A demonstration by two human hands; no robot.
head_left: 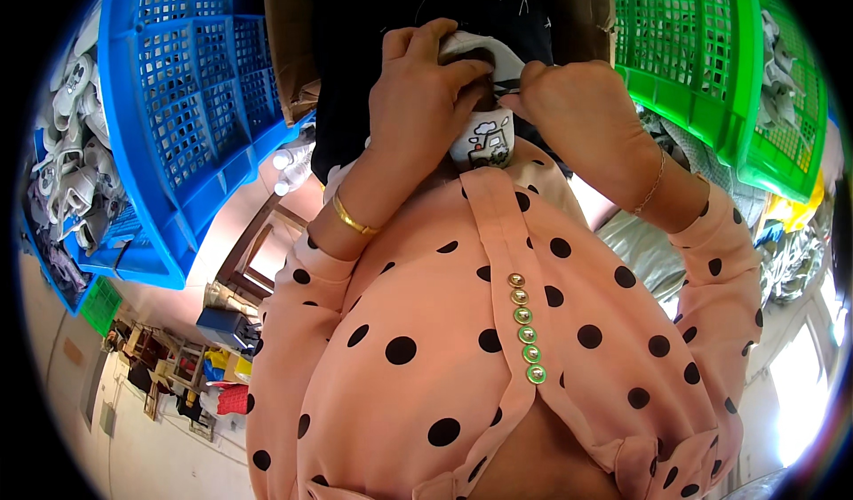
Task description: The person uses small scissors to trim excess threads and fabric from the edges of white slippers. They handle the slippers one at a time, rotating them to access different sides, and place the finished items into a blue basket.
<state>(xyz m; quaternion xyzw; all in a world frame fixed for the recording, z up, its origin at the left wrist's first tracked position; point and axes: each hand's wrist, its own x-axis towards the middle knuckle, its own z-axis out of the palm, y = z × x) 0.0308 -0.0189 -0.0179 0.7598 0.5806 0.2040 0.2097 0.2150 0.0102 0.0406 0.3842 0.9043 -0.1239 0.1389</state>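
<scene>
I hold a small white cloth piece [482, 140] between my two hands, just past the lower end of my shirt front and over the dark cloth [355, 74] across my lap. It looks soft and smooth, with a curved, cuff-like wall around a shadowed opening, and its near face carries a cartoon drawing of a cloud and boxy black outlines. My left hand [425, 91] grips it, the fingers bent and spread around one side, the thumb side pressed toward the opening. My right hand [577, 109] is curled with the thumb and fingertips drawn together at the opposite edge; I cannot tell whether they pinch the cloth or something small and dark beside it. A smooth, rounded gold bangle [354, 217] circles my left wrist, and a thin, fine-linked bracelet [656, 180] lies on my right. My pink shirt [400, 291] is thin and loosely creased, with round black dots and a row of shiny domed buttons [528, 333]. Pale loose threads lie on the dark cloth, between brown cardboard walls [289, 34]. At my left stands a blue plastic basket [169, 202], rigid and latticed, beside a heap of crumpled grey-white pieces [80, 136]; at my right, a green plastic basket [746, 145] has similar perforated sides.
</scene>
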